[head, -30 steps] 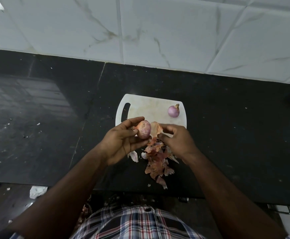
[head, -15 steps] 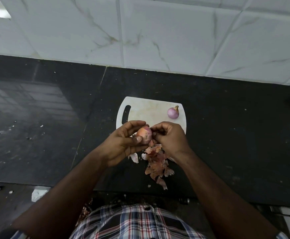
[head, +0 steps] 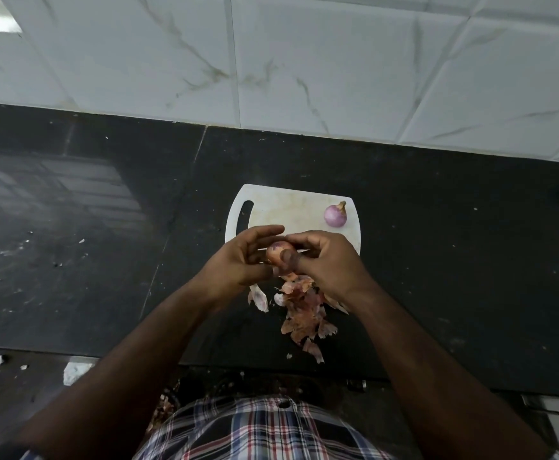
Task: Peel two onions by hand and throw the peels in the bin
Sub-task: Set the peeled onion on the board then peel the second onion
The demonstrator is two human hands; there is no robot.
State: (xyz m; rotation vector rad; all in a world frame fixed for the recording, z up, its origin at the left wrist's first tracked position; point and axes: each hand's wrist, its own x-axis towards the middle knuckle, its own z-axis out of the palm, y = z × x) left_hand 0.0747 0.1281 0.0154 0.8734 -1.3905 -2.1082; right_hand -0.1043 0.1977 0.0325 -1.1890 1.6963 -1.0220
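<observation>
Both hands meet over the near edge of the board (head: 291, 207). The left hand (head: 238, 260) cups an onion (head: 276, 252), fingers curled round it, and the right hand (head: 327, 260) pinches at the same onion with thumb and fingertips. A second onion (head: 335, 214), purple and peeled, lies on the board's far right corner, well apart. Peels (head: 301, 310) lie heaped on the black surface (head: 437, 260) just below the hands, by the board's near edge.

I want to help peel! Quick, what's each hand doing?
Left hand: holds the small half-peeled pinkish onion.
Right hand: fingers curled on that same onion.
</observation>
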